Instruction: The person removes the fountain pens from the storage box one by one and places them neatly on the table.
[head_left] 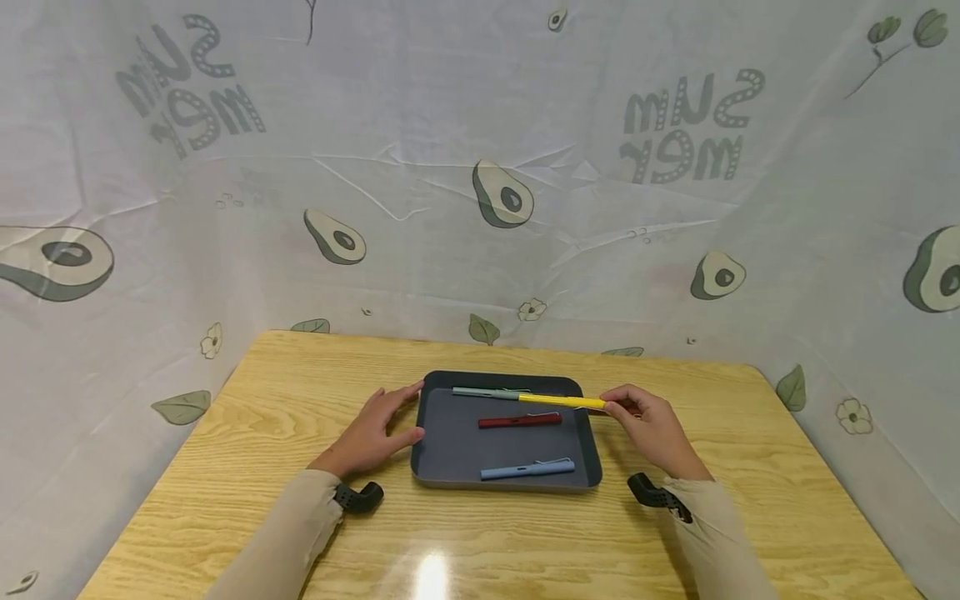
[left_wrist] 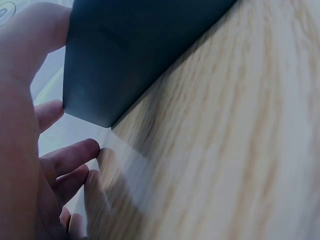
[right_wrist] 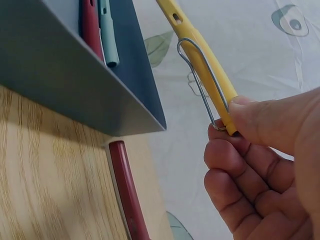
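My right hand [head_left: 645,425] pinches the clip end of a yellow pen [head_left: 555,401] between thumb and fingers, over the right rim of a dark grey tray [head_left: 450,450]. In the right wrist view the pen slants up from the fingertips, its wire clip showing. My left hand [head_left: 378,429] touches the tray's left side with extended fingers and thumb. Inside the tray lie a grey-green pen [head_left: 480,392], partly covered by the yellow one in the head view, a dark red pen [head_left: 517,422] and a light blue pen [head_left: 527,470].
Another dark red pen [right_wrist: 127,187] lies on the wooden table [head_left: 480,542] just outside the tray, below my right hand. A white cloth [head_left: 420,208] printed with avocados hangs behind the table and along its sides.
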